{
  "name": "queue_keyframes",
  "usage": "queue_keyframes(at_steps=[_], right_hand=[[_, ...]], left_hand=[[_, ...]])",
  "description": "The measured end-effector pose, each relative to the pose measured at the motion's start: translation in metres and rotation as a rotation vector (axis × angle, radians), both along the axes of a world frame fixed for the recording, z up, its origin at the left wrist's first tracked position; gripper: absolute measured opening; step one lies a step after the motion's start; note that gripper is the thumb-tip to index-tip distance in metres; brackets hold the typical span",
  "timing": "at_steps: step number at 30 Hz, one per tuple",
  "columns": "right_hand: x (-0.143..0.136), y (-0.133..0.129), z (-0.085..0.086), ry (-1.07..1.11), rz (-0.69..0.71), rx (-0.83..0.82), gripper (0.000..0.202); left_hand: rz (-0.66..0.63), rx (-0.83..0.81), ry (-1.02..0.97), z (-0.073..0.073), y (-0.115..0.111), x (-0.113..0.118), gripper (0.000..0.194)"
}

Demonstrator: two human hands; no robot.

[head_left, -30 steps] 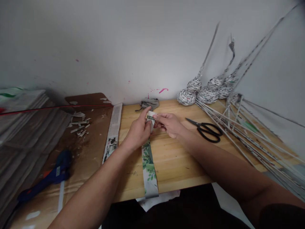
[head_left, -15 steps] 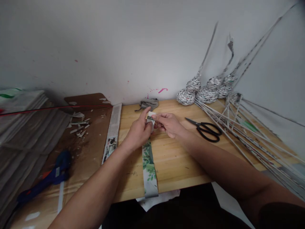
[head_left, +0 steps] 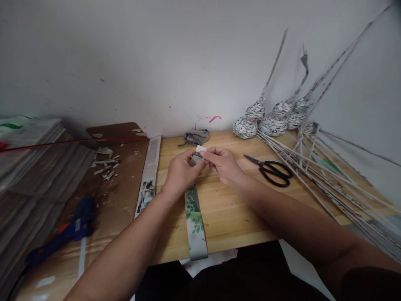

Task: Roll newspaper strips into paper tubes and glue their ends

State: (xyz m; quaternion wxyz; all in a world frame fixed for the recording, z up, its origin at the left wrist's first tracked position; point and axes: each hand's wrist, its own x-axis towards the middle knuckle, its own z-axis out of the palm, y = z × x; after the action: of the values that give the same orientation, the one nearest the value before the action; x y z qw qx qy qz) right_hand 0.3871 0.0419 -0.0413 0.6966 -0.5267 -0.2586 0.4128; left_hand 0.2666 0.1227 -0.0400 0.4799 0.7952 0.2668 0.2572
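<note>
Left hand [head_left: 181, 170], right hand [head_left: 223, 164], one leaf-printed paper strip [head_left: 194, 219]
Fingers of both pinch it, left of one scissors pair [head_left: 262, 164].

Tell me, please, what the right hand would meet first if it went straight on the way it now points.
Probably the left hand: the right hand points leftward at it, pinching the paper strip, though exact depth is unclear.

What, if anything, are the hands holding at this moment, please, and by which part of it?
The left hand and the right hand both hold the leaf-printed paper strip, pinched at its far end; some of the fingers are hidden.
</note>
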Motion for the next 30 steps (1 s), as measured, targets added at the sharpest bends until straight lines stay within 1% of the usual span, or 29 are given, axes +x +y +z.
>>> queue_keyframes(at_steps=[3, 5, 8, 10, 12, 14, 17, 20, 24, 30], right_hand=[[-0.003, 0.000, 0.000, 0.026, -0.022, 0.017, 0.032], [-0.004, 0.000, 0.000, 0.023, -0.030, 0.039, 0.033], [-0.002, 0.000, -0.001, 0.015, 0.002, 0.060, 0.030], [0.000, 0.000, 0.000, 0.001, 0.057, 0.056, 0.030], [0.003, 0.000, 0.000, -0.030, 0.114, 0.050, 0.032], [0.005, 0.000, 0.000, -0.064, 0.138, 0.051, 0.032], [0.007, 0.000, -0.001, -0.079, 0.130, 0.055, 0.030], [0.006, 0.000, -0.001, -0.053, 0.117, 0.058, 0.028], [0.004, -0.001, 0.001, 0.014, 0.104, 0.062, 0.027], [0.002, -0.002, 0.005, 0.063, 0.113, 0.062, 0.029]], left_hand=[[0.018, 0.020, -0.020, -0.002, -0.001, 0.000, 0.023], [0.009, -0.002, -0.034, -0.001, -0.001, 0.000, 0.025], [-0.001, -0.117, -0.056, 0.002, 0.000, 0.000, 0.026], [-0.001, -0.222, -0.055, 0.005, 0.002, 0.000, 0.025], [-0.004, -0.287, -0.042, 0.008, 0.004, 0.000, 0.024], [-0.020, -0.306, -0.032, 0.010, 0.005, 0.000, 0.024], [-0.053, -0.345, -0.041, 0.009, 0.006, 0.000, 0.027], [-0.071, -0.377, -0.059, 0.004, 0.006, 0.001, 0.030], [-0.088, -0.379, -0.067, 0.001, 0.004, 0.002, 0.036], [-0.139, -0.409, -0.076, 0.005, 0.000, 0.004, 0.037]])
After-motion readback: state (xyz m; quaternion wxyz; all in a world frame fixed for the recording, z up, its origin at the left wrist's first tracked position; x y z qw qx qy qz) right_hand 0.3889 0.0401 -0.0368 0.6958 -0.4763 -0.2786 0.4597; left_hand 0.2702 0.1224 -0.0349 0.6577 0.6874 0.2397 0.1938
